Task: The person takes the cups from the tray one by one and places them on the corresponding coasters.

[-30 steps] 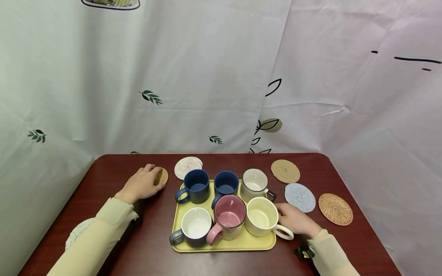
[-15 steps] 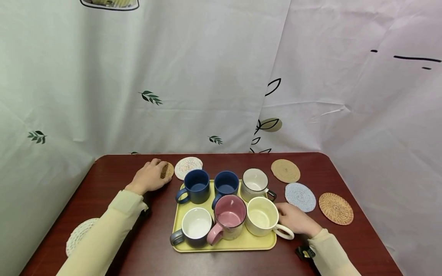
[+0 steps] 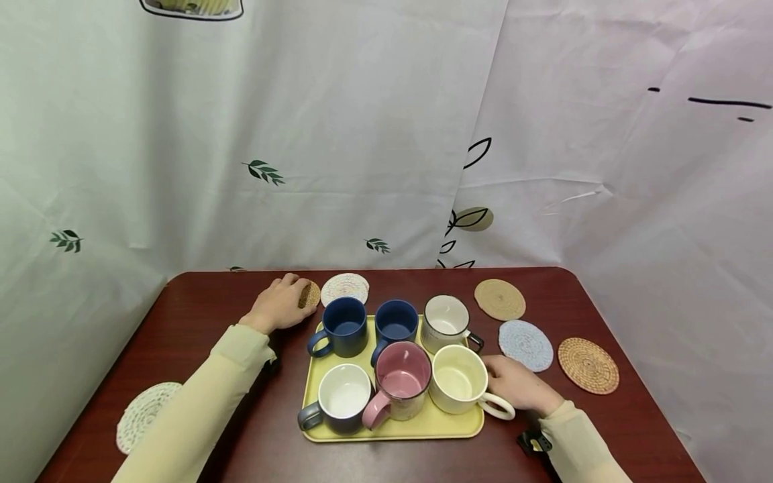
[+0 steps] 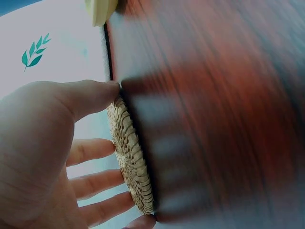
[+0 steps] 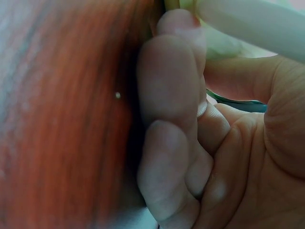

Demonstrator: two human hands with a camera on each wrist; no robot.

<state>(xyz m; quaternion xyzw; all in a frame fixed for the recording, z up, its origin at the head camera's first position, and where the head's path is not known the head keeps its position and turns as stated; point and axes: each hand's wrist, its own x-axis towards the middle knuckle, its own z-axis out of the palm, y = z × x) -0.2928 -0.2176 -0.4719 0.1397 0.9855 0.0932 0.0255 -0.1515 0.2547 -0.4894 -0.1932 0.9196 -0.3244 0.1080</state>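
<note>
My left hand [image 3: 279, 303] spreads its fingers over a small round woven coaster [image 3: 311, 294] at the back left of the table. In the left wrist view the fingertips touch the face of the woven coaster [image 4: 128, 155], and the thumb lies at its edge. Just right of it is a white speckled coaster [image 3: 345, 290]. My right hand [image 3: 519, 385] rests beside the cream mug [image 3: 457, 380] at the right side of the yellow tray [image 3: 435, 428]. Its fingers are loosely curled against the table in the right wrist view, one fingertip near the tray's edge.
The tray also bears two navy mugs [image 3: 345, 326], a white mug [image 3: 445, 322], a pink mug [image 3: 403, 376] and a grey mug [image 3: 344, 396]. Tan [image 3: 500, 299], pale blue [image 3: 525, 345] and brown woven [image 3: 588, 365] coasters lie right. A white coaster [image 3: 141, 416] lies partly behind the left sleeve.
My left hand has slid the woven coaster to the right and slightly back. The white speckled coaster beside it has also shifted right. My right hand stays where it was.
</note>
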